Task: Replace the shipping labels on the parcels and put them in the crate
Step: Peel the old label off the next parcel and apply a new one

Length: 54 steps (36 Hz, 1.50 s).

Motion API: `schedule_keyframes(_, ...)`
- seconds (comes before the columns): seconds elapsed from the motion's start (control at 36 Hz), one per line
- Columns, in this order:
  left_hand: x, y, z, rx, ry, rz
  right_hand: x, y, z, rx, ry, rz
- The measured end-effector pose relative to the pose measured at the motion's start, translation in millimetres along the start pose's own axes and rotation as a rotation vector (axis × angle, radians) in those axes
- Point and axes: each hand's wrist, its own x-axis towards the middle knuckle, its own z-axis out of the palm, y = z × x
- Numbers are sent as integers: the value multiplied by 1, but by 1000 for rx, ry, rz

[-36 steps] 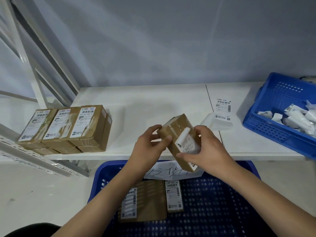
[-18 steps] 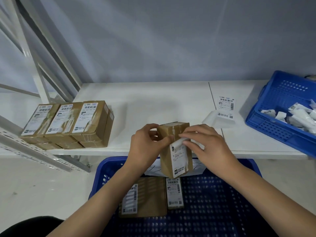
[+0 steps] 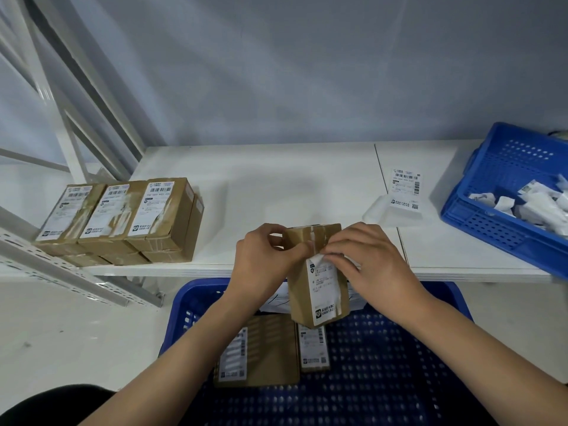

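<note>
1. Here, in the head view, your left hand [image 3: 264, 259] grips the upper left edge of a brown cardboard parcel [image 3: 318, 290], fingers curled round it.
2. The parcel stands upright above the near blue crate [image 3: 399, 364], just in front of the white worktop [image 3: 276, 192]; tape crosses its top.
3. Your right hand [image 3: 373, 265] pinches the top corner of the white shipping label [image 3: 324, 290], which is wrinkled, with black print and a dark logo low down.
4. Two labelled parcels [image 3: 258, 352] lie flat in that crate.
5. Stacked parcels [image 3: 123, 219] sit on the worktop's left; a loose label [image 3: 405, 189] lies right, beside another blue crate [image 3: 504, 192] of crumpled paper.
</note>
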Motion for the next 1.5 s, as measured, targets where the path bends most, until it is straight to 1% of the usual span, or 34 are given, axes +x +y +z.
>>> schedule_keyframes(0.53, 2, 0, -2, 48, 9, -59, 1, -13, -2, -22, -99, 49)
schedule_keyframes(0.92, 3, 4, -4, 44, 48, -125, -1, -19, -4, -60, -106, 61)
schedule_keyframes(1.14, 5, 4, -6, -17, 48, -176, 0, -22, -5, -76, -113, 81)
schedule_keyframes(1.5, 11, 3, -10, -105, 34, -232, -2, -23, -3, 0, -113, 62)
